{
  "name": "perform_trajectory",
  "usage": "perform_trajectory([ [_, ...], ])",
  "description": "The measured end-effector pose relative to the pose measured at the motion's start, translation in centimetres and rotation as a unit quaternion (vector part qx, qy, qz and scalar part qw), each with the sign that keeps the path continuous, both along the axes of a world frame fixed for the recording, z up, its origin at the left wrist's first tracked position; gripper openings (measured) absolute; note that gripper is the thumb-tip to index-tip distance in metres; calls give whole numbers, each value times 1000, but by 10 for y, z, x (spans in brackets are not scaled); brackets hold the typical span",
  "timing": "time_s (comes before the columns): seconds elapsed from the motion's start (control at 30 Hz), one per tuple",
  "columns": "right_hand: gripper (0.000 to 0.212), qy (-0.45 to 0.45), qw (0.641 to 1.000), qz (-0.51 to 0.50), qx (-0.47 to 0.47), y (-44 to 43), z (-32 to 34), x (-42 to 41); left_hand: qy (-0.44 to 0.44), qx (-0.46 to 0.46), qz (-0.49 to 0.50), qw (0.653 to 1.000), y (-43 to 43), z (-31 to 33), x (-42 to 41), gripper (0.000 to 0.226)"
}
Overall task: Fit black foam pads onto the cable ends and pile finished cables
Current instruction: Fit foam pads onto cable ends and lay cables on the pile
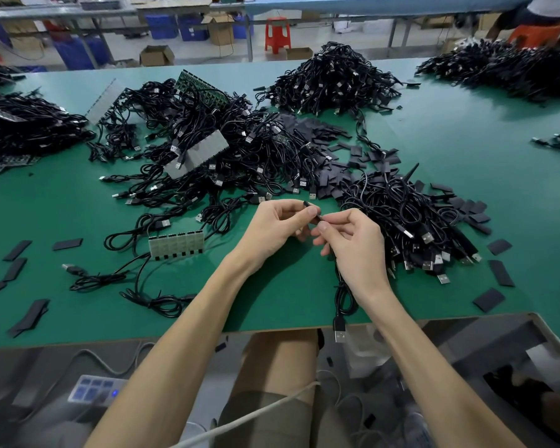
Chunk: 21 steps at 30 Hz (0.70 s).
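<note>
Just left of the cable heap (pixel 411 218), the left hand (pixel 272 227) and right hand (pixel 356 247) are pinching a foam pad (pixel 319 217) onto the cable (pixel 340 294) end. The pad is likely squashing easily, so light edge grips are suiting it; the limp cable is dangling.

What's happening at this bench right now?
A person at the green table is working on one black cable. The left hand and right hand pinch its upper end between their fingertips, while its USB plug dangles over the table's near edge. Loose foam pads and heaped cables lie around.
</note>
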State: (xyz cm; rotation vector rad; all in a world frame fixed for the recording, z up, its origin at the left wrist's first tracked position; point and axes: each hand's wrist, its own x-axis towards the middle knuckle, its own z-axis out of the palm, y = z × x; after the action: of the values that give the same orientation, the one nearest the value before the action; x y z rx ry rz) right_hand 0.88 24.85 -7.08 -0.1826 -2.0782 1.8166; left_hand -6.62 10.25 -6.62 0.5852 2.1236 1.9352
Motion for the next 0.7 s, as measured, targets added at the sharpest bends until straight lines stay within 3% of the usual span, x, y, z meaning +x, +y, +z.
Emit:
perform_trajectory([
  [0.7,12,3,1000,0,0,0,4,2,-2,39,7,999,2,3,2,27],
])
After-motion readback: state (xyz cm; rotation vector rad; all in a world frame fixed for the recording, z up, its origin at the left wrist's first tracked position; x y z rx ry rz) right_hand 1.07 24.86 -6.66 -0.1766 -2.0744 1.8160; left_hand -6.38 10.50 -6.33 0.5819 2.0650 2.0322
